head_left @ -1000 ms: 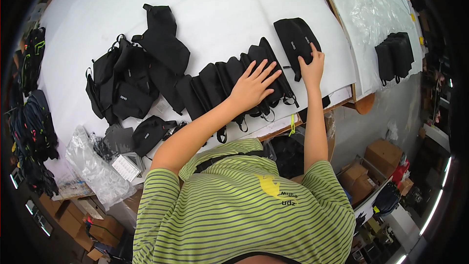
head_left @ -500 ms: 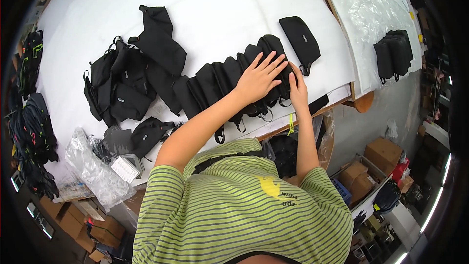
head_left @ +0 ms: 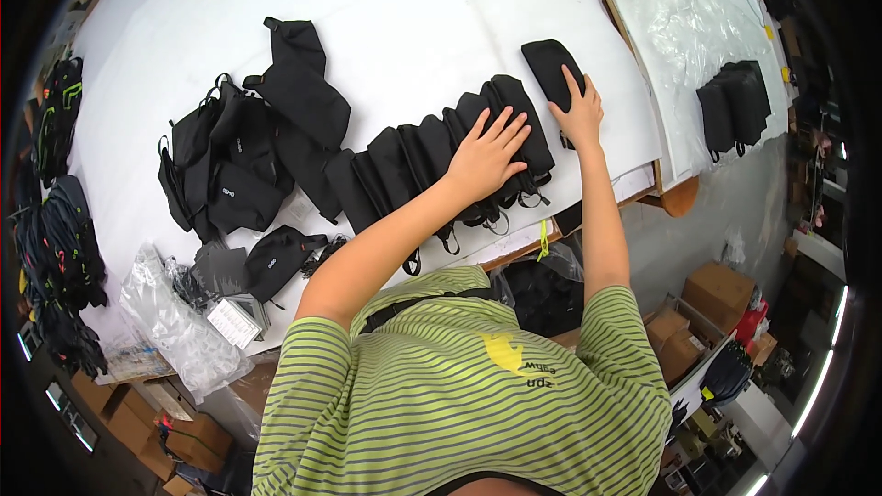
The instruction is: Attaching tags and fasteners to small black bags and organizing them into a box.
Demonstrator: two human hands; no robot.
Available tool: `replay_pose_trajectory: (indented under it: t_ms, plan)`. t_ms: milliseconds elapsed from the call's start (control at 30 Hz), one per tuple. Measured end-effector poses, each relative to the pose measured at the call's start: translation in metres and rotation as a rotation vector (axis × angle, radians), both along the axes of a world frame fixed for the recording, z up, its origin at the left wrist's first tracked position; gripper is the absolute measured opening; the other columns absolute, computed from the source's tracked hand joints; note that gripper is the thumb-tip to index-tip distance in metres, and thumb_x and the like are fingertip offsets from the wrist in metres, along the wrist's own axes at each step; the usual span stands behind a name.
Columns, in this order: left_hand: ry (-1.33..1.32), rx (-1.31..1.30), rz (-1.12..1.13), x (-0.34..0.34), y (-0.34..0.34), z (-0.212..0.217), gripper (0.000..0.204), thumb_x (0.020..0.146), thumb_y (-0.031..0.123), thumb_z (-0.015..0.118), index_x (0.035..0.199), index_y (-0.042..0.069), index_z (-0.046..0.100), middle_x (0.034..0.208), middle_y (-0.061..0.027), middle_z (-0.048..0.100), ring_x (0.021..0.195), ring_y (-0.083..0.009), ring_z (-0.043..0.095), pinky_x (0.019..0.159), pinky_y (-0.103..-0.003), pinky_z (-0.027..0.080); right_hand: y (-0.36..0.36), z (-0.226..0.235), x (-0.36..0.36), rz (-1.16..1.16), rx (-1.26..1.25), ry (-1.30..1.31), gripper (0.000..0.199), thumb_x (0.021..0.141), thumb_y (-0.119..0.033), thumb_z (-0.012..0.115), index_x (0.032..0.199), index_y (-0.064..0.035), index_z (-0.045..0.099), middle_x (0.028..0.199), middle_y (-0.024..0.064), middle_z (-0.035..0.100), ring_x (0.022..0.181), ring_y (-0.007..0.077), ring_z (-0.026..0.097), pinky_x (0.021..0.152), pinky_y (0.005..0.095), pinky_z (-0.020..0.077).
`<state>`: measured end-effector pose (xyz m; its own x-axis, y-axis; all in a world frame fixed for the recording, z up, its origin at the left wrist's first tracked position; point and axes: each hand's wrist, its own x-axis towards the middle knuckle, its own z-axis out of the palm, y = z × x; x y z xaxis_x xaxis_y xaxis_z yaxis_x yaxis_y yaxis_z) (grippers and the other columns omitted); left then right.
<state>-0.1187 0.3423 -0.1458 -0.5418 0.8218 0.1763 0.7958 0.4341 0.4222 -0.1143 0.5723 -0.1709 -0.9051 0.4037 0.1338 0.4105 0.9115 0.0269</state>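
Note:
My left hand [head_left: 487, 154] lies flat with spread fingers on a row of overlapping black pouches [head_left: 418, 161] lined up across the white table [head_left: 432, 18]. My right hand [head_left: 579, 112] rests on the near end of a single black pouch [head_left: 551, 69] lying just beyond the right end of the row. Thin black straps hang from the row over the table's front edge.
A loose heap of black bags [head_left: 248, 152] lies at the left, with another small pouch [head_left: 271, 259] and clear plastic wrappers [head_left: 175, 317] near the front edge. Clear plastic sheeting [head_left: 689, 18] and two black pouches [head_left: 735, 110] are at the right. Cardboard boxes [head_left: 721, 298] stand below.
My right hand drew back to the row's right end, then reached out again onto the single pouch. My left hand stayed pressed on the row.

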Motion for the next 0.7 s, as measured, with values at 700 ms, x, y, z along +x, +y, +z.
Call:
replay_pose_trajectory:
  t_ms: [700]
  plan:
    - [-0.71,0.253,0.953,0.068,-0.158,0.012,0.055,0.082,0.035,0.062,0.114,-0.006,0.045,0.106,-0.0227,0.048,0.098,-0.0388,0.05,0.087,-0.041,0.04,-0.049,0.041,0.06,0.019,-1.164,-0.074,0.073,0.08,-0.037,0.068,0.136,-0.0023,0.036,0.129,0.016,0.047,0.12,0.0252,0.046,0.1,0.0322,0.0348]
